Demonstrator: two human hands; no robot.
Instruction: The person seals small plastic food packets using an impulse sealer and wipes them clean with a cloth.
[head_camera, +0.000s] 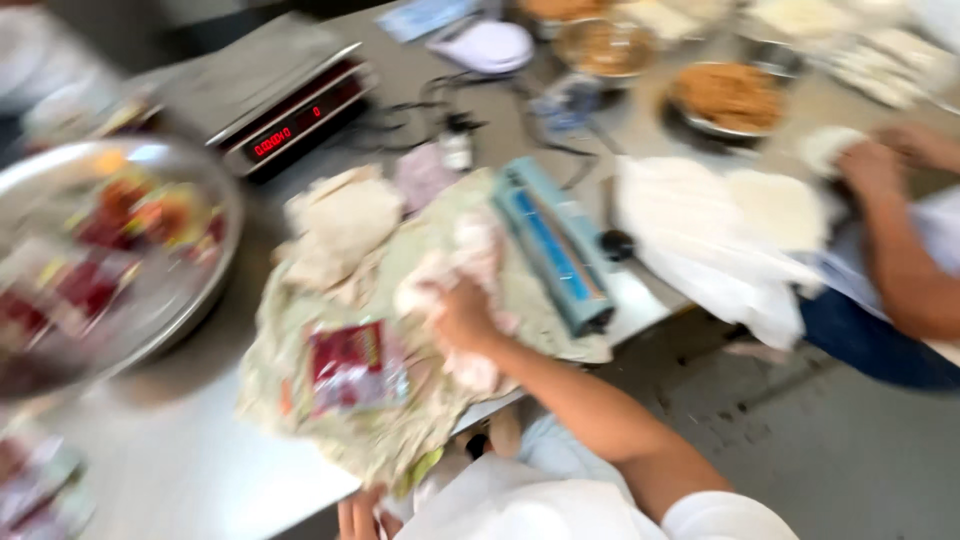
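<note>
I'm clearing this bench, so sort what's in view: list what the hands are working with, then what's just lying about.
In hand:
- right hand, gripping a crumpled clear plastic bag
- pile of bags and wrappers under it
- red packet on that pile

Lying about:
- blue heat sealer
- digital scale
- large steel bowl of red packets
- dishes of brown food

The picture is blurred.

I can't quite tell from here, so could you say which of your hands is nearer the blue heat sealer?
Right. The right hand lies on the pale bags just beside the blue heat sealer; the left hand is low at the table edge.
</note>
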